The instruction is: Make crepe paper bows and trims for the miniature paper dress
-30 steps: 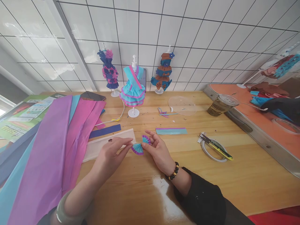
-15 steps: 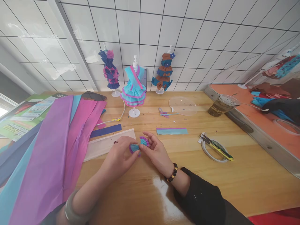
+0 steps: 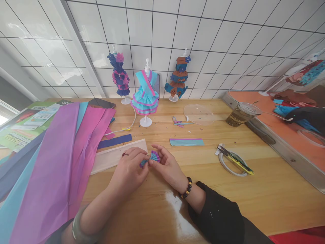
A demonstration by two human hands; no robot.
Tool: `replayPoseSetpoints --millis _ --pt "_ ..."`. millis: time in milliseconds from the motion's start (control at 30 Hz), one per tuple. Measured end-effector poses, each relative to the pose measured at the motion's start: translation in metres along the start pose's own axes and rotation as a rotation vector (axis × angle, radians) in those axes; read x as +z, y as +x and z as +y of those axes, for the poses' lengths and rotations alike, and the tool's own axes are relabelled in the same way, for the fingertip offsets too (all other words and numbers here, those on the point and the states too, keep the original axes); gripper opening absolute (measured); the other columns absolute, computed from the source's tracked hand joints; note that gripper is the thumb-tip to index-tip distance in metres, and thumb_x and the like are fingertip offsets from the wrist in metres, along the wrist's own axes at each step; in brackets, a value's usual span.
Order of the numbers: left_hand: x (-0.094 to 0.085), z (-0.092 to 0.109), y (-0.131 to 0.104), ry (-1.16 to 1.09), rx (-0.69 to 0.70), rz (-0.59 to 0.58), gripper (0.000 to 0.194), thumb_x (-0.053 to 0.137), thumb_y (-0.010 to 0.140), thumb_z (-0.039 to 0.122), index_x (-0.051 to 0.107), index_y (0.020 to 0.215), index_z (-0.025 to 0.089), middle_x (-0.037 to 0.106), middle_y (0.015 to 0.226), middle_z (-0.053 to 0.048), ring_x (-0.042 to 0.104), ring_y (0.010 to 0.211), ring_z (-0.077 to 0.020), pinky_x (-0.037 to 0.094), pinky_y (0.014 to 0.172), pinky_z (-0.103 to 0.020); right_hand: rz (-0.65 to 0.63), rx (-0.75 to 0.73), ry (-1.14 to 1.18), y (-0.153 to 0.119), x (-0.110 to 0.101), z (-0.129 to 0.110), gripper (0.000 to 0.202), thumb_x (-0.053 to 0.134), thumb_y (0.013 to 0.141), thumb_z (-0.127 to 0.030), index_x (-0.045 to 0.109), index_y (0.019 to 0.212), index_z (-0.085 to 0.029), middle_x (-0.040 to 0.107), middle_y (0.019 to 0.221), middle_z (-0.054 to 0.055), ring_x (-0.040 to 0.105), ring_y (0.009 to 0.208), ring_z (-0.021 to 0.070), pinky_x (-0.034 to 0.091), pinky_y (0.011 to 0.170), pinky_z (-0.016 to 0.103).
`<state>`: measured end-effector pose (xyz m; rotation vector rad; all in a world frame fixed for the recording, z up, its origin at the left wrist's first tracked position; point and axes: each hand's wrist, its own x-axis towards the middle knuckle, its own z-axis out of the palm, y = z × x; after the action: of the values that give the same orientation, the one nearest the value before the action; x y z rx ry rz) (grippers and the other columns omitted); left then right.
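Observation:
Between my two hands is a small pleated paper bow point(image 3: 154, 156), light blue with purple edges, held just above the wooden table. My left hand point(image 3: 130, 167) pinches its left half, which the fingers partly cover. The thumb and fingers of my right hand point(image 3: 169, 167) close on the bow near its middle. Beyond my hands lies a flat blue paper strip point(image 3: 186, 142) with a purple border. A white strip point(image 3: 106, 159) and a dark blue strip point(image 3: 115, 141) lie to the left of my left hand.
Three small dress forms in paper outfits stand along the tiled wall, the middle one in a blue ruffled dress point(image 3: 145, 96). Scissors point(image 3: 235, 159) rest on a tape roll point(image 3: 223, 164) at right. A lidded cup point(image 3: 241, 114) stands behind. Large paper sheets point(image 3: 48, 162) cover the left side.
My fingers have shifted on the bow. Its left half is now more covered and pressed narrower, and its right half has turned slightly. The things on the table lie as before.

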<state>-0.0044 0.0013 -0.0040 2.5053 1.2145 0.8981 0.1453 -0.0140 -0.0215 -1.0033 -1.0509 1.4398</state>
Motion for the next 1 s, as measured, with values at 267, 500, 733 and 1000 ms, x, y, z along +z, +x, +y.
replayPoseSetpoints --millis 267,500,733,1000 --pt "-0.001 -0.009 0.001 0.003 -0.063 0.056 0.009 0.051 0.076 0.015 0.055 0.084 0.019 0.063 0.089 -0.005 0.057 0.088 -0.0205 0.044 0.077 -0.036 -0.081 0.024 0.09 0.0 -0.001 -0.003 0.052 0.069 0.067 -0.021 0.045 0.113 -0.023 0.056 0.111 0.006 0.056 0.098 0.0152 0.042 0.091 0.035" --pt "-0.002 -0.009 0.0 0.025 -0.082 0.049 0.008 0.052 0.076 0.017 0.055 0.084 0.019 0.063 0.089 -0.005 0.057 0.085 -0.0204 0.044 0.076 -0.036 0.037 -0.009 -0.034 0.001 -0.003 -0.001 0.045 0.064 0.07 -0.025 0.044 0.111 -0.022 0.058 0.086 0.002 0.058 0.077 0.0135 0.047 0.077 0.034" --pt "-0.001 -0.012 0.0 0.038 -0.139 0.066 0.007 0.05 0.078 0.018 0.055 0.082 0.019 0.063 0.085 -0.004 0.057 0.084 -0.0201 0.044 0.076 -0.035 0.18 -0.464 -0.806 -0.007 -0.005 -0.007 0.008 0.057 0.078 -0.022 0.052 0.083 -0.02 0.053 0.08 0.002 0.05 0.075 0.0151 0.044 0.069 0.03" --pt "0.0 -0.008 0.0 0.025 -0.101 0.068 0.009 0.051 0.075 0.015 0.056 0.081 0.019 0.064 0.083 -0.004 0.057 0.082 -0.02 0.045 0.074 -0.036 0.106 -0.54 -1.073 -0.008 -0.006 -0.01 0.012 0.046 0.086 -0.021 0.058 0.087 -0.019 0.057 0.08 0.006 0.051 0.079 0.018 0.043 0.07 0.032"
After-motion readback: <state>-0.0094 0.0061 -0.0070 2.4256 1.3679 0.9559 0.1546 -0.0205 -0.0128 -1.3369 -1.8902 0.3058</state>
